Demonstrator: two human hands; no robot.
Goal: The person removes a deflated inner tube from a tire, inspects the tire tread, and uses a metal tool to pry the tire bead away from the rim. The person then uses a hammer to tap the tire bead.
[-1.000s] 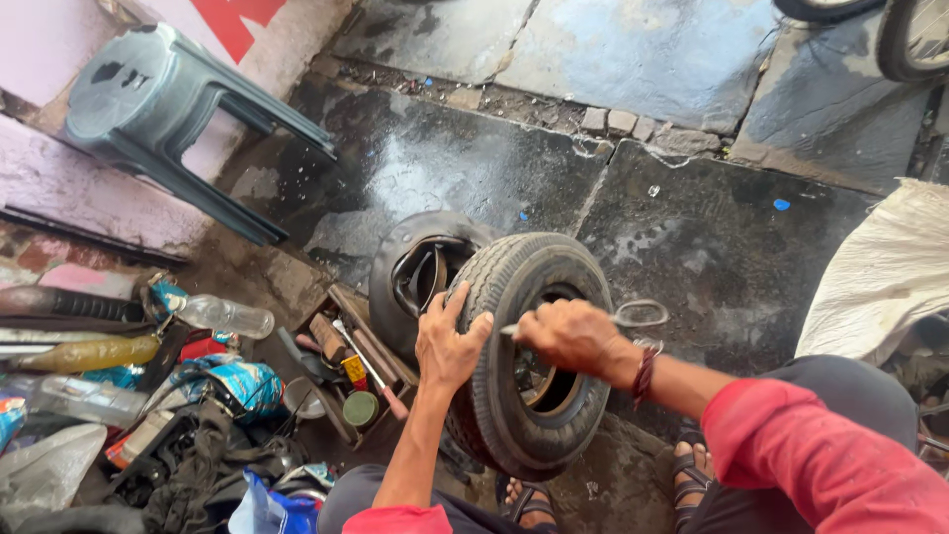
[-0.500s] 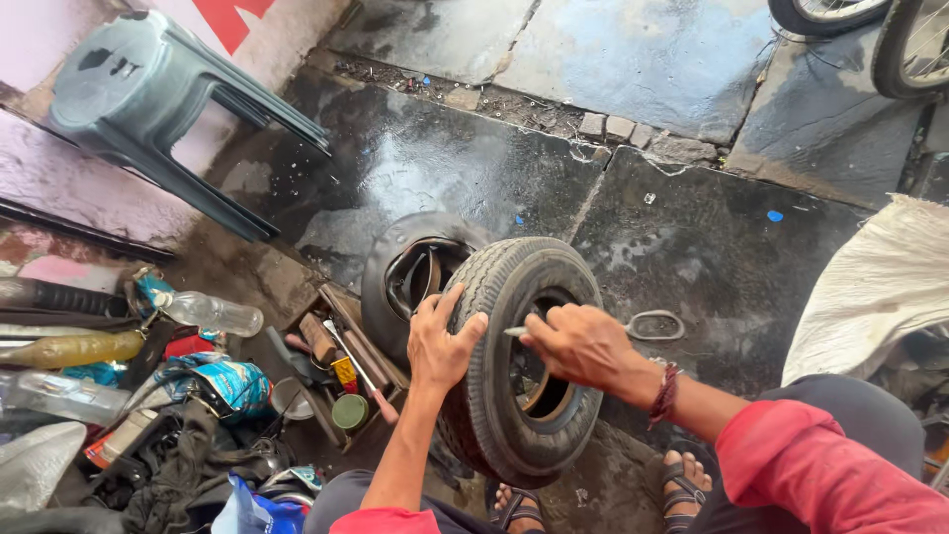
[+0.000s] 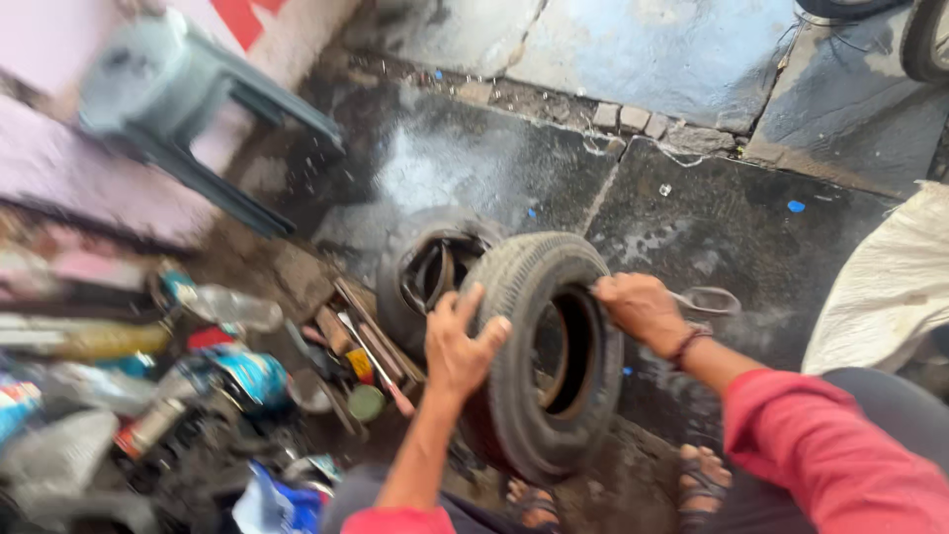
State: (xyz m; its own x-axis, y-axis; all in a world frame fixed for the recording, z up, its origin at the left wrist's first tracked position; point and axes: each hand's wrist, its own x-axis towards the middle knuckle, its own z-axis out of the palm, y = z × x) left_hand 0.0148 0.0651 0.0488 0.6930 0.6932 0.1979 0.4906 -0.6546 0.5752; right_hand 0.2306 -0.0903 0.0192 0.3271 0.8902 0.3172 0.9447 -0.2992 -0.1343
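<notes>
A black rubber tyre (image 3: 514, 396) stands upright on the wet stone floor in front of me. My left hand (image 3: 460, 341) is pressed flat on its tread and near sidewall, fingers spread. My right hand (image 3: 638, 307) is closed over the tyre's upper far edge; whether a tool is in it is blurred. A second tyre (image 3: 430, 267) lies just behind the upright one. My sandalled feet (image 3: 702, 485) rest at the tyre's base.
A grey plastic stool (image 3: 168, 94) lies tipped at the upper left. A wooden tray of tools (image 3: 356, 341), bottles (image 3: 222, 307) and clutter fill the left side. A wire loop (image 3: 707, 302) lies on the floor right of the tyre. White sacking (image 3: 885, 297) sits at right.
The view has swung and blurred. My right hand has shifted from the tyre's inner opening to its upper far edge; my left hand stays on the tread.
</notes>
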